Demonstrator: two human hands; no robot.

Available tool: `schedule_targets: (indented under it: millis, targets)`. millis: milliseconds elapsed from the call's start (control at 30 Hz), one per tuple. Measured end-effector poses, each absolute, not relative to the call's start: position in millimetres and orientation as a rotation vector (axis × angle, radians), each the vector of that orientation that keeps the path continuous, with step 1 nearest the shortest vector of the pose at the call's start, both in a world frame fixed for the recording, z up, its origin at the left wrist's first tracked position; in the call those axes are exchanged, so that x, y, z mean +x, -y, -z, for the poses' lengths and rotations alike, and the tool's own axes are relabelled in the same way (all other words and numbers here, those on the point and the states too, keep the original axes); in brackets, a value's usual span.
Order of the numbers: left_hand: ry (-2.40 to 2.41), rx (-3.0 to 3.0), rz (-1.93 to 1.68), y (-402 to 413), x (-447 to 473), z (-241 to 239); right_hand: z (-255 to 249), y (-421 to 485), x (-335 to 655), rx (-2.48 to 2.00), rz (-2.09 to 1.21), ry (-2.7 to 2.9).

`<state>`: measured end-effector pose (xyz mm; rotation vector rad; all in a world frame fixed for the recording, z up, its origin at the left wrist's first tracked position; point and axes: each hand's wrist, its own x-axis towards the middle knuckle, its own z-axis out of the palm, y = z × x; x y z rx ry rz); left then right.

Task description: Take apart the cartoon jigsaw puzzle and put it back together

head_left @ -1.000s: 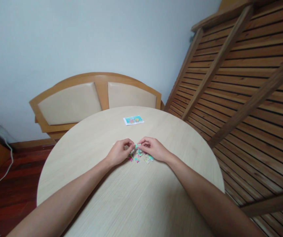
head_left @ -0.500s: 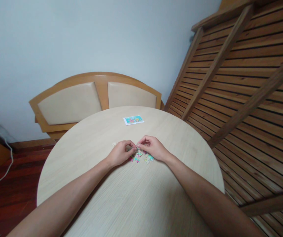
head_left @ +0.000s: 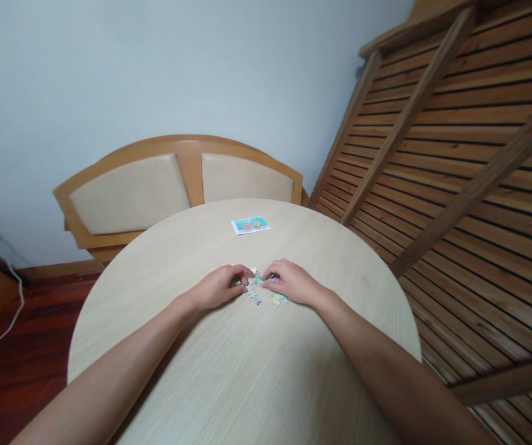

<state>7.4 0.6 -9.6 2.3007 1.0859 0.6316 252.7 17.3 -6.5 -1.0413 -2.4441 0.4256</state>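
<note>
A loose pile of small jigsaw puzzle pieces [head_left: 255, 292], some pale and some teal, pink or yellow, lies near the middle of the round table. At its left edge is my left hand [head_left: 219, 287], its thumb and forefinger curved and apart with pieces beside the tips. My right hand [head_left: 294, 282] reaches in from the other side. Its thumb and forefinger close on a puzzle piece within the pile, partly hidden by the fingers. One pale piece [head_left: 254, 271] sits just beyond the pile, between both hands.
Farther back on the pale round table [head_left: 192, 377] lies a teal picture card [head_left: 250, 225] with cartoon figures. A padded headboard [head_left: 131, 194] stands behind the table by the wall. Wooden slats [head_left: 433, 185] lean along the right, and a white cable [head_left: 13, 315] hangs at left.
My hands have drawn apart from near-touching fingertips; the left moved left and the right came slightly lower. More of the pile shows between them, including a pale piece at its far side.
</note>
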Motion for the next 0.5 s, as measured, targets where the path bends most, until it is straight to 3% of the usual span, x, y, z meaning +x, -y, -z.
schedule_targets:
  millis: [300,500]
  targets:
    - [-1.094,1.919,-0.847,-7,9,16,2,-21,260,-1.13,-0.553,2.3]
    - [-1.139,2.04,-0.878,-8,2,14,6,-29,267,-1.048,-0.63,2.217]
